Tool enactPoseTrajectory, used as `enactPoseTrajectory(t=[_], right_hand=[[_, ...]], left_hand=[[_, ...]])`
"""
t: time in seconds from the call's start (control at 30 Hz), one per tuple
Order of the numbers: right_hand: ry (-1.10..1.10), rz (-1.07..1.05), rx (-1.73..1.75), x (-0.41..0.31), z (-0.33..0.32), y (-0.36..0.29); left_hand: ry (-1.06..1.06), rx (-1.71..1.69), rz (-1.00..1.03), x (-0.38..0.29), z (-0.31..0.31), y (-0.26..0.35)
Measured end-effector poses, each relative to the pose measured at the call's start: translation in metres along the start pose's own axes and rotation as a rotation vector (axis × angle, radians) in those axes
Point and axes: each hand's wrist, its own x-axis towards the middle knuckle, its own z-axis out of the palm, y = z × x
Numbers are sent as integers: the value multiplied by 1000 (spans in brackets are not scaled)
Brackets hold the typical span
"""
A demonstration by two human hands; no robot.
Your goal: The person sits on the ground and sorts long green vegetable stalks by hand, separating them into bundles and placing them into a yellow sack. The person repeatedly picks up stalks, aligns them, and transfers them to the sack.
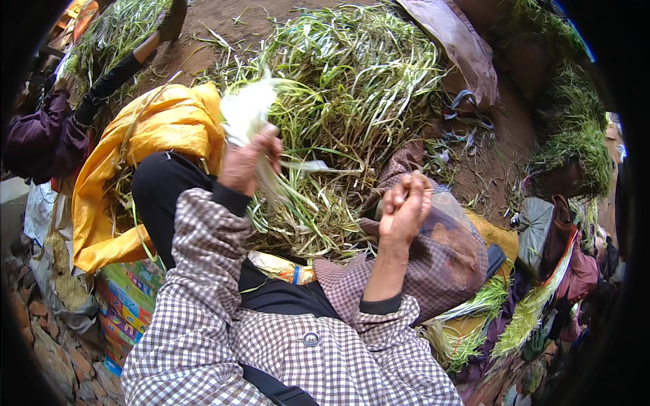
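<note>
My left hand (251, 160) grips a bunch of pale plant stalks (249, 109). Its whitish upper end is blurred, and thin stalks hang out below the fist. Under and beyond it spreads a large heap of cut green and dry grass-like leaves (355, 71). My right hand (406, 205) is raised with curled fingers above my checked-cloth-covered knee. Nothing can be made out in that fist. A stained checked cloth (447, 248) covers this knee, while black trousers (162, 198) show on the other side.
A yellow woven sack (167, 119) curves around my left knee. Tied grass bundles (472, 314) lie at the lower right. A colourful printed bag (124, 304) stands lower left. Another person's purple-clothed body (45, 134) is at the left edge. More grass (579, 137) lies far right.
</note>
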Motion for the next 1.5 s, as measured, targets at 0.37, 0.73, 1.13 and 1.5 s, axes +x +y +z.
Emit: enactPoseTrajectory(t=[0.37, 0.73, 1.13, 1.5], right_hand=[[-169, 201, -1043, 110, -44, 150], [-421, 362, -917, 57, -22, 147], [-284, 537, -554, 109, -16, 171], [-694, 498, -860, -12, 7, 104]], left_hand=[[-286, -424, 224, 6, -8, 34], [-108, 5, -130, 43, 13, -9], [-70, 142, -144, 32, 32, -24], [-84, 621, -211, 87, 33, -60]])
